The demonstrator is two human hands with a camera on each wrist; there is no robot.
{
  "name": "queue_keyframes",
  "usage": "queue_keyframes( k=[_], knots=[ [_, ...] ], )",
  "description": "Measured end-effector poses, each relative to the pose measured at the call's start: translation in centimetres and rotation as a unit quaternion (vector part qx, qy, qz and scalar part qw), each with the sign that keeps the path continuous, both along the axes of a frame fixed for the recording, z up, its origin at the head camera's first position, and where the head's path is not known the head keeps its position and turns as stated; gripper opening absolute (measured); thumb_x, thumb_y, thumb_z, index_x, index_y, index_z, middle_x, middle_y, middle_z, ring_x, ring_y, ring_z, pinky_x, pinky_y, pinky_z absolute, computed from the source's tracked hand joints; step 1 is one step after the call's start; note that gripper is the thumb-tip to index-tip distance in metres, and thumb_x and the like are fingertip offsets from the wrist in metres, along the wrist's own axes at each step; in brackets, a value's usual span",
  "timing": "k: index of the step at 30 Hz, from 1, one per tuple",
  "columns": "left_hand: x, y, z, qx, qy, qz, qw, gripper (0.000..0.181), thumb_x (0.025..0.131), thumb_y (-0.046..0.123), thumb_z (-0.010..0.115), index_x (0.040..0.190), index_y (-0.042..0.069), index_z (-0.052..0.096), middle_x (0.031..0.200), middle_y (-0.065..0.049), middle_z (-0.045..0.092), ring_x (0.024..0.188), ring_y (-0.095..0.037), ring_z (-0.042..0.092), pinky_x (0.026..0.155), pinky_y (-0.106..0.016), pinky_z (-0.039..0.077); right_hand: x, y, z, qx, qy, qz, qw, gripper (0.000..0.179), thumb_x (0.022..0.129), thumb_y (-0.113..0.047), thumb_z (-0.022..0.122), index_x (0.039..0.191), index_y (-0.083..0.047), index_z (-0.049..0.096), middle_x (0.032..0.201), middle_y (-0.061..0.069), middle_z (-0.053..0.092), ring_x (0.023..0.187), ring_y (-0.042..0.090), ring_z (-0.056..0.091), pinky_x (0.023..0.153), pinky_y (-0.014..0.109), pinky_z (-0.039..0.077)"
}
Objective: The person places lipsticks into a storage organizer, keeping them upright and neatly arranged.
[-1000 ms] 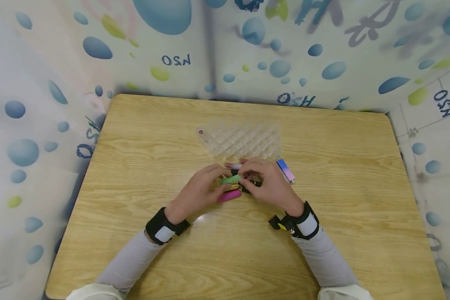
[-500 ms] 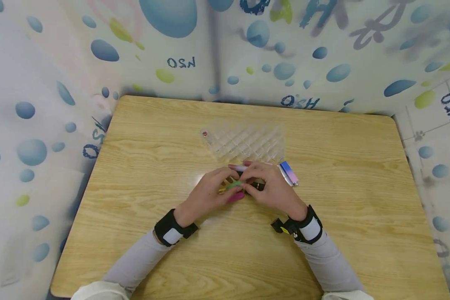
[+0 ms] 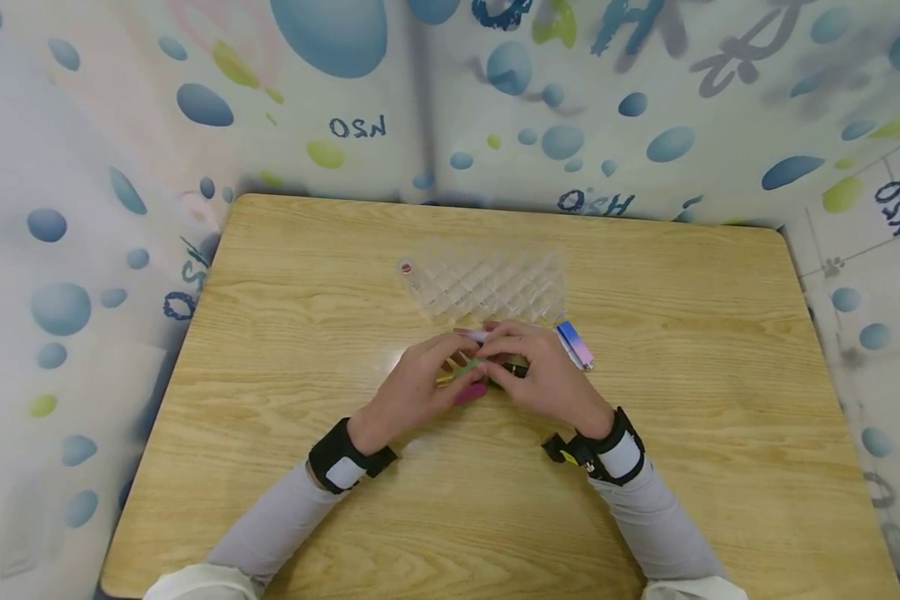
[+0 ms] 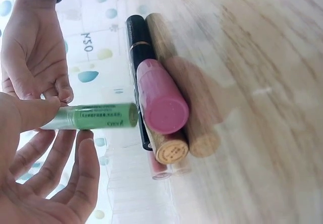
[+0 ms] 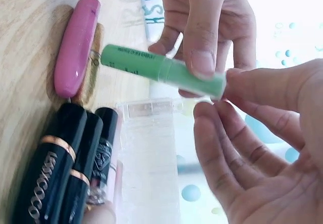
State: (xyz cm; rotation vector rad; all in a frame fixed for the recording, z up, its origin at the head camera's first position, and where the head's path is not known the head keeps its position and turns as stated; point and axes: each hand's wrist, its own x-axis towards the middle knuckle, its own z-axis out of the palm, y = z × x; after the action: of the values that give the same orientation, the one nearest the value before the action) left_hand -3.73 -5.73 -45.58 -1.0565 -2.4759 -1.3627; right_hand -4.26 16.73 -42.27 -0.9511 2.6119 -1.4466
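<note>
A green lip balm with a paler, translucent cap is held up between both hands. My left hand pinches it with thumb and fingers near the cap. At the capped end, the thumb and fingertips of my right hand pinch the tip. Beside it in the left wrist view lie a pink tube, a gold-ended tube and a black tube. Black tubes with gold bands show at the lower left of the right wrist view. In the head view the fingers hide most of the lip balm.
Behind the hands stands a clear divided organizer, with a small dark-red item in its left corner. A blue-to-pink stick lies right of my right hand. The wooden table meets a patterned curtain at the back.
Both hands stay together around the green lip balm. The left hand has shifted slightly right and now covers more of the lip balm and the pink tube.
</note>
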Motion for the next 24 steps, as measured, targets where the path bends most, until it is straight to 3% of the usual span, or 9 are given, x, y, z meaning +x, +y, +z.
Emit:
queue_keyframes(
  k=[2, 5, 8, 13, 18, 24],
  knots=[
    [-0.1, -0.2, 0.1, 0.003, -0.007, 0.001, 1.0, 0.039, 0.093, 0.015, 0.076, 0.13, 0.009, 0.065, 0.119, -0.003, 0.071, 0.097, -0.014, 0.07, 0.075, -0.029, 0.061, -0.2, 0.3, 0.1, 0.006, 0.007, -0.01, 0.9999, 0.016, 0.094, -0.017, 0.074, 0.106, -0.009, 0.082, 0.111, 0.003, 0.074, 0.105, 0.021, 0.07, 0.081, 0.04, 0.06],
    [-0.2, -0.5, 0.4, 0.008, -0.018, 0.004, 0.9998, 0.037, 0.095, 0.015, 0.073, 0.131, 0.007, 0.065, 0.118, -0.005, 0.071, 0.098, -0.014, 0.07, 0.075, -0.029, 0.062, -0.7, 1.2, 0.2, 0.026, 0.025, -0.042, 0.9985, 0.02, 0.097, -0.017, 0.07, 0.113, -0.011, 0.081, 0.111, 0.001, 0.072, 0.086, 0.012, 0.064, 0.062, 0.035, 0.054],
    [-0.4, -0.8, 0.7, 0.016, -0.03, 0.007, 0.9994, 0.033, 0.096, 0.015, 0.072, 0.127, 0.006, 0.066, 0.115, -0.005, 0.071, 0.097, -0.015, 0.07, 0.076, -0.03, 0.062, -1.4, 2.3, -0.1, 0.067, 0.059, -0.09, 0.992, 0.021, 0.098, -0.016, 0.069, 0.115, -0.008, 0.08, 0.114, 0.004, 0.069, 0.091, 0.016, 0.062, 0.069, 0.036, 0.055],
    [-0.7, -1.1, 1.2, 0.031, -0.044, 0.008, 0.9985, 0.028, 0.095, 0.011, 0.073, 0.121, 0.002, 0.068, 0.111, -0.008, 0.072, 0.093, -0.019, 0.072, 0.074, -0.033, 0.063, -2.4, 3.9, -1.1, 0.126, 0.096, -0.155, 0.9751, 0.025, 0.097, -0.014, 0.069, 0.115, 0.001, 0.077, 0.128, 0.017, 0.064, 0.121, 0.034, 0.058, 0.094, 0.049, 0.053],
    [-1.0, -1.5, 1.5, 0.033, -0.043, 0.019, 0.9983, 0.023, 0.096, 0.012, 0.071, 0.116, 0.002, 0.069, 0.109, -0.008, 0.071, 0.092, -0.019, 0.072, 0.075, -0.028, 0.063, -3.0, 4.7, -2.1, 0.152, 0.116, -0.181, 0.9646, 0.023, 0.096, -0.013, 0.07, 0.112, 0.002, 0.077, 0.13, 0.021, 0.063, 0.119, 0.04, 0.056, 0.088, 0.05, 0.054],
    [-1.6, -2.2, 2.4, 0.053, -0.038, 0.036, 0.9972, 0.019, 0.097, 0.013, 0.07, 0.113, 0.003, 0.068, 0.107, -0.006, 0.07, 0.091, -0.02, 0.072, 0.077, -0.029, 0.062, -3.4, 4.9, -2.9, 0.152, 0.132, -0.191, 0.9608, 0.02, 0.096, -0.014, 0.071, 0.104, 0.001, 0.081, 0.12, 0.019, 0.067, 0.117, 0.038, 0.056, 0.09, 0.049, 0.055]
  ],
)
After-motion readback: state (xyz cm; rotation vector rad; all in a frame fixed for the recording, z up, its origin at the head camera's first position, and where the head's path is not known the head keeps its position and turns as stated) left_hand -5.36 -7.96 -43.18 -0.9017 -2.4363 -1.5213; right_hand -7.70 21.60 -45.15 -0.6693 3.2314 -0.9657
